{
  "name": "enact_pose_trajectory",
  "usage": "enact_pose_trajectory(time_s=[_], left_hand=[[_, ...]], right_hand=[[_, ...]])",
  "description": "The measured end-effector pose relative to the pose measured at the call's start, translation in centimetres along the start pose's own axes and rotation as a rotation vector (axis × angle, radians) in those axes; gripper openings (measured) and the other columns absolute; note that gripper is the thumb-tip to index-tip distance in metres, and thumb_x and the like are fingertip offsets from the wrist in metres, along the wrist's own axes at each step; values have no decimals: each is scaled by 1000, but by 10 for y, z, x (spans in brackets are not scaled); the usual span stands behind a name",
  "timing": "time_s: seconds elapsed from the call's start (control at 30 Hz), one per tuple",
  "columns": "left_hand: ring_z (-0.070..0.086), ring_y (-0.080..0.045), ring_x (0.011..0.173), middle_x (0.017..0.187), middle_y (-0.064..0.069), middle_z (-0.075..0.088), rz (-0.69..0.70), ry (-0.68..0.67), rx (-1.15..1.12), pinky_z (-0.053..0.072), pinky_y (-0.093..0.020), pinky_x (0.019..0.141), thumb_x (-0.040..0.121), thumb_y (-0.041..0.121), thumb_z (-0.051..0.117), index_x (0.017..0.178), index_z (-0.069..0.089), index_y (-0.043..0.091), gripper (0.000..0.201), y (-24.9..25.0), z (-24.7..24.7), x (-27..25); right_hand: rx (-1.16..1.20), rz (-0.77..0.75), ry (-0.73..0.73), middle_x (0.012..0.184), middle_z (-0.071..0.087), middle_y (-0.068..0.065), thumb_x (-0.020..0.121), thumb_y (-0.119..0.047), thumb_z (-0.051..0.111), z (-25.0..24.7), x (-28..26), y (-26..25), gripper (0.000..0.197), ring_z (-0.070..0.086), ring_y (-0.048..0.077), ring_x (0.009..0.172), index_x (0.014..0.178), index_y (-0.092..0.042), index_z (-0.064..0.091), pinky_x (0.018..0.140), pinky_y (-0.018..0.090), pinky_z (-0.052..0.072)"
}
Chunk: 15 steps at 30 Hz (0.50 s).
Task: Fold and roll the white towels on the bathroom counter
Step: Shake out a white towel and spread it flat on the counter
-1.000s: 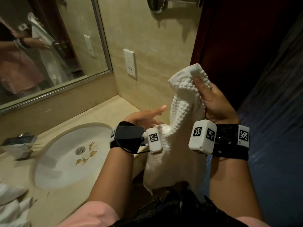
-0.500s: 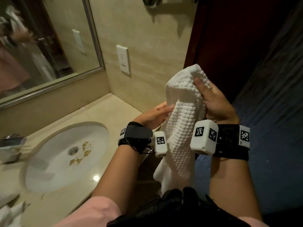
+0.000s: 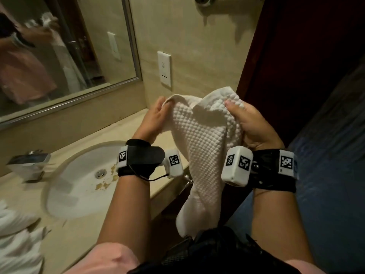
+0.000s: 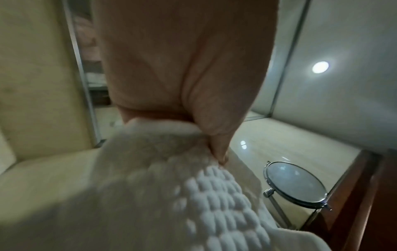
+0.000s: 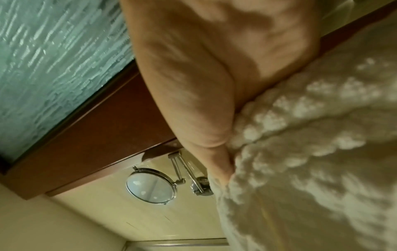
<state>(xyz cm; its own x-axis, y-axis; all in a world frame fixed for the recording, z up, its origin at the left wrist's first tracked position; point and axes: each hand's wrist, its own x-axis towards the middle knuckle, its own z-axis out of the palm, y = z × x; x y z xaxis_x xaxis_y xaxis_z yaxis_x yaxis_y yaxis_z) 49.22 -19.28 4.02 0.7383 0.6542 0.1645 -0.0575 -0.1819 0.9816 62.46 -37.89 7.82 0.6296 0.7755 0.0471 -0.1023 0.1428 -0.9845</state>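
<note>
We hold a white waffle-textured cotton towel (image 3: 199,147) up in the air between both hands, over the front edge of the beige stone desk (image 3: 126,127) and to the right of its oval white sink (image 3: 79,180). Our left hand (image 3: 156,117) has its grip pinched on the towel's upper left edge, thumb over the hem and fingers behind the cloth; the left wrist view shows that hem caught under the fingers (image 4: 214,135). Our right hand (image 3: 254,125) has its grip clenched on the upper right corner, thumb pressed on the bumpy face, with bunched folds gathered against the palm in the right wrist view. The cloth sags in a shallow dip between the two grips, then hangs down in a long, narrowing fold past our wrists toward our lap, touching no surface. More white towels (image 3: 17,240) lie crumpled on the desk at far left, well apart from the one held.
</note>
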Motion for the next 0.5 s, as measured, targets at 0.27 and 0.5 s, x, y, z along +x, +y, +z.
enact_pose_trajectory(time_s=[0.27, 0.5], left_hand=[[60, -8, 60, 75, 0, 59, 148, 163, -210, 52, -23, 53, 102, 23, 40, 90, 47, 15, 16, 49, -19, -13], [54, -8, 61, 72, 1, 56, 228, 213, -263, 51, -22, 56, 102, 21, 41, 86, 46, 16, 17, 64, -42, -22]], right_hand=[[-37, 55, -152, 112, 64, 23, 96, -16, 53, 6, 25, 23, 33, 63, 31, 96, 123, 2, 54, 91, 45, 49], [-111, -98, -126, 86, 70, -1, 69, -2, 73, -18, 29, 32, 28, 65, 12, 81, 92, -13, 59, 75, 24, 55]])
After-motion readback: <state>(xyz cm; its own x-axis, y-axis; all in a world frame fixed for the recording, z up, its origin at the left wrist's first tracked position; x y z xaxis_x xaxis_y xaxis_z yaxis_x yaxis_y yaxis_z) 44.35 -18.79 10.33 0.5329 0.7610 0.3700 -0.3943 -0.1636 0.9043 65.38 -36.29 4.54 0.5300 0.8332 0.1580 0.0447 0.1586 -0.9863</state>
